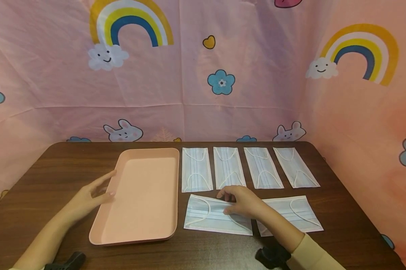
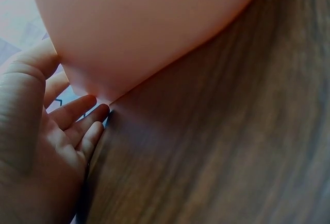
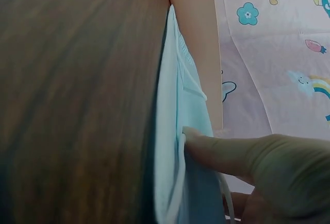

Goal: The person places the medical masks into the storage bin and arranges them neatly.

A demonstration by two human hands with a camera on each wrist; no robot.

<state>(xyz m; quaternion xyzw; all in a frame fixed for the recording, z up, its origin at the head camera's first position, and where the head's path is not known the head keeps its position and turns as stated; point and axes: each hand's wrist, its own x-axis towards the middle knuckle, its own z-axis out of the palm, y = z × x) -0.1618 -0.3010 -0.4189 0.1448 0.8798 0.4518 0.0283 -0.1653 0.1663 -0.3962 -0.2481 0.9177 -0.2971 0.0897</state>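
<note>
My right hand (image 1: 246, 202) pinches the near-left mask (image 1: 201, 215) by its far edge, just right of the tray (image 1: 142, 198) on the surface (image 1: 203, 253), and I expect something light and floppy, best gripped across that edge, while my spread left hand (image 1: 83, 202) touches the tray's left side.

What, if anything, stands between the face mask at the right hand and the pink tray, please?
Nothing visible does. Only a strip of table lies between the face mask at the right hand and the pink tray; the left hand is at the tray's opposite side.
</note>
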